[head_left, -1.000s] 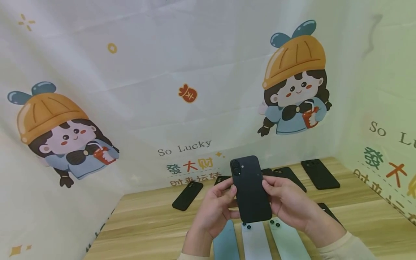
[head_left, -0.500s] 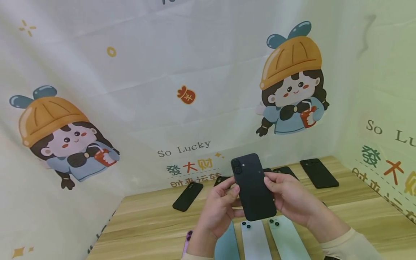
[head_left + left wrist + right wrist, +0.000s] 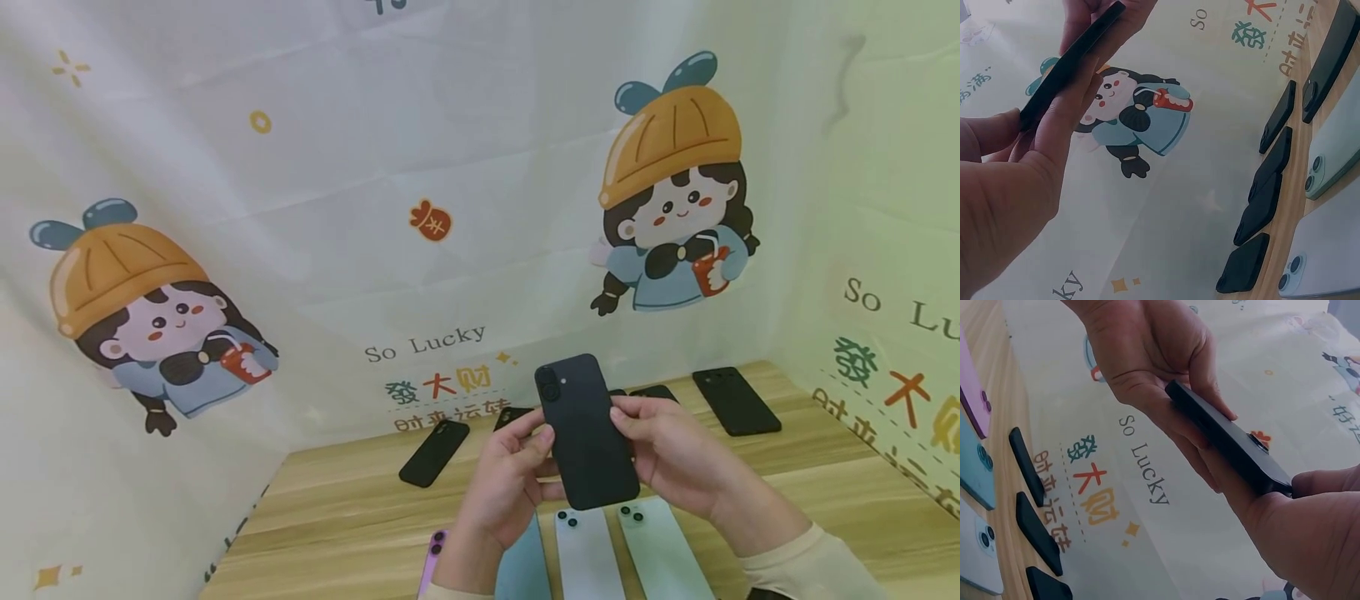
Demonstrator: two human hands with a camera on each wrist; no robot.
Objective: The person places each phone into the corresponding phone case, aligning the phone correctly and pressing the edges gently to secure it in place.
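Both hands hold a black phone (image 3: 592, 442) upright above the table, its back with the camera bump facing the head camera. My left hand (image 3: 513, 479) grips its left edge, thumb in front and fingers behind. On the opposite edge, my right hand (image 3: 678, 454) pinches it between thumb and fingers. The left wrist view shows the phone (image 3: 1072, 65) edge-on, slanting between the two hands. In the right wrist view, the raised camera ring stands out from the phone (image 3: 1229, 437), and its screen side is hidden against the fingers.
A mint phone (image 3: 663, 550), a white phone (image 3: 588, 550), a teal phone (image 3: 528, 558) and a purple phone (image 3: 430, 562) lie near the front. Several black, phone-shaped pieces line the back, including one slab (image 3: 737, 402) at right. A printed cloth (image 3: 322, 250) surrounds the wooden table (image 3: 330, 517).
The phone's lower end has swung slightly right, and both hands have shifted a little right with it. The purple phone has come into view beside the left wrist.
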